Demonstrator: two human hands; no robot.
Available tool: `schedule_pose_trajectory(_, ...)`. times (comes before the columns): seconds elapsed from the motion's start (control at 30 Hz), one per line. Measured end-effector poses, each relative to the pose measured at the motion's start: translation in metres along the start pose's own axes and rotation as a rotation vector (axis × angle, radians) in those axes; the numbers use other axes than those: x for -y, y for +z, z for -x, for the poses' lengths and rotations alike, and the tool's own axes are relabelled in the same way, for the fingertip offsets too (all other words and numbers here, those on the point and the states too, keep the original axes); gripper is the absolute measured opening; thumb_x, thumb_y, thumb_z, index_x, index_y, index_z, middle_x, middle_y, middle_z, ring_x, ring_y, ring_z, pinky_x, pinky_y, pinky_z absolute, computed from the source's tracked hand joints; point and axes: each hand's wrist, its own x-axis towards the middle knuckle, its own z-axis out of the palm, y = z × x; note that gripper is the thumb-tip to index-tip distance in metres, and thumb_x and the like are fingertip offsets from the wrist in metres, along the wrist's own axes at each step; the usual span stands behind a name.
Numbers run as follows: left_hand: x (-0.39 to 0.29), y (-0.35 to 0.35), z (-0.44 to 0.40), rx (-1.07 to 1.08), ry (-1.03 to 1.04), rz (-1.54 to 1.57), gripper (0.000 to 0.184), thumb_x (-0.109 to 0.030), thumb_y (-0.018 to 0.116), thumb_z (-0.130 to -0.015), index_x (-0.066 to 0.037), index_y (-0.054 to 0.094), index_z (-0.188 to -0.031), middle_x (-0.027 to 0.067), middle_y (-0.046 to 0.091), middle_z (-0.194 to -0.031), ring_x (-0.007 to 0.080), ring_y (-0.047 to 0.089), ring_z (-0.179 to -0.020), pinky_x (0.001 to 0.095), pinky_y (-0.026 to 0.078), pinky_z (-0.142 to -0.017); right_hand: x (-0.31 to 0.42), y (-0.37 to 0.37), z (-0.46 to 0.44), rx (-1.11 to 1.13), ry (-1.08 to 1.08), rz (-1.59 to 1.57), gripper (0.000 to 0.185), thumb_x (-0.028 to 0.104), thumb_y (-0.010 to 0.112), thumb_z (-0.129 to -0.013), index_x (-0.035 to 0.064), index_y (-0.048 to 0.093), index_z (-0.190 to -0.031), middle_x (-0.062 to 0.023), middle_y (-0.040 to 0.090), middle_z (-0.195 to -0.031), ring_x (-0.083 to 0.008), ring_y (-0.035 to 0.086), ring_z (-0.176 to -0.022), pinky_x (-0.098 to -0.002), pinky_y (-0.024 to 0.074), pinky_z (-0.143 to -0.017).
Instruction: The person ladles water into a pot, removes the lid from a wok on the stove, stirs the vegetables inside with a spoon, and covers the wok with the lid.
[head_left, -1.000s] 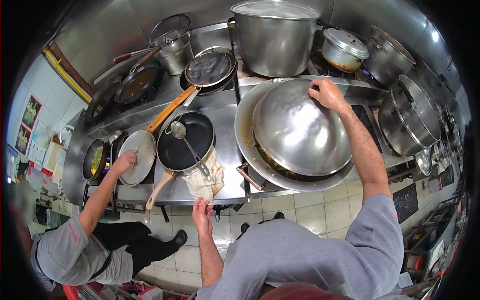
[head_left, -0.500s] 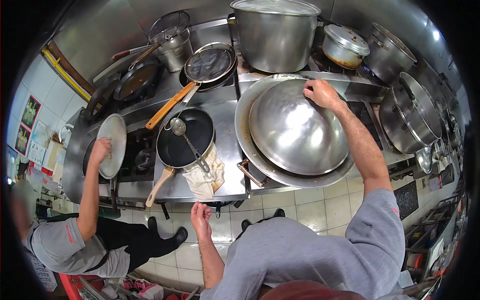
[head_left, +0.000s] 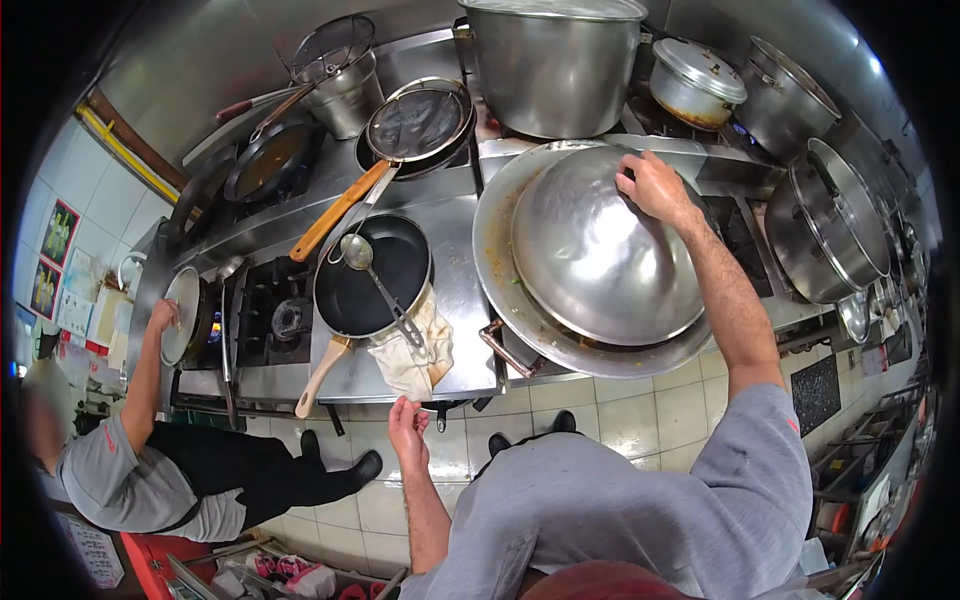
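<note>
A domed metal lid [head_left: 605, 250] rests inside a wide metal pan [head_left: 495, 235]. At the lid's upper right, my right hand [head_left: 655, 187] has its fingers closed over the top; the part they grip is hidden beneath them. My left hand [head_left: 408, 420] is at the counter's front edge with its fingers pinched, just below a stained cloth [head_left: 405, 365]. Whether it holds the cloth's corner is too small to tell. Above the cloth, a black frying pan [head_left: 370, 270] has a slotted spoon [head_left: 357, 252] lying across it.
A co-worker's hand [head_left: 165, 315] holds a round lid [head_left: 182, 330] over a small pan at the left. A large pot [head_left: 545, 80] stands behind the wide pan. Strainers with wooden handles [head_left: 340, 212], a lidded pot [head_left: 693, 85] and a tall pot [head_left: 825, 225] stand around.
The domed lid now sits lower and flatter in the wide pan, my right hand still on it. The co-worker's lid has moved left onto the small pan. My left hand has barely moved.
</note>
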Motion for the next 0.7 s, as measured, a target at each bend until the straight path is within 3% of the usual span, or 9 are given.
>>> schedule_pose_trajectory(0.27,0.001,-0.012,0.002,-0.041,-0.01,0.058,0.034,-0.019,0.056,-0.085,-0.003,0.046,-0.114,0.0045,0.058,-0.085,0.0104,0.053,-0.063,0.021,0.043,-0.057,0.004,0.031,0.015,-0.08,0.035,-0.07,0.027,0.032,0.054,-0.081,0.0104,0.055,-0.097,-0.0172,0.051,-0.101,-0.0364,0.056,-0.087,-0.046,0.046,-0.075)
schedule_pose_trajectory(0.6,0.019,-0.026,-0.002,0.052,0.001,0.101,0.036,-0.017,0.057,-0.084,-0.001,0.044,-0.114,0.0055,0.056,-0.082,0.011,0.052,-0.06,0.0223,0.043,-0.054,0.023,0.018,0.025,-0.077,0.137,-0.082,0.025,0.033,0.056,-0.08,0.0119,0.056,-0.094,-0.0181,0.048,-0.105,-0.0384,0.055,-0.089,-0.0469,0.0452,-0.077)
schedule_pose_trajectory(0.7,0.022,-0.043,0.001,-0.015,-0.025,0.084,0.035,-0.018,0.058,-0.084,-0.001,0.045,-0.112,0.0053,0.056,-0.081,0.011,0.053,-0.059,0.0221,0.043,-0.053,0.029,0.017,0.027,-0.091,0.159,-0.087,0.026,0.033,0.057,-0.079,0.0121,0.057,-0.095,-0.0186,0.048,-0.105,-0.0374,0.055,-0.092,-0.0469,0.0447,-0.078)
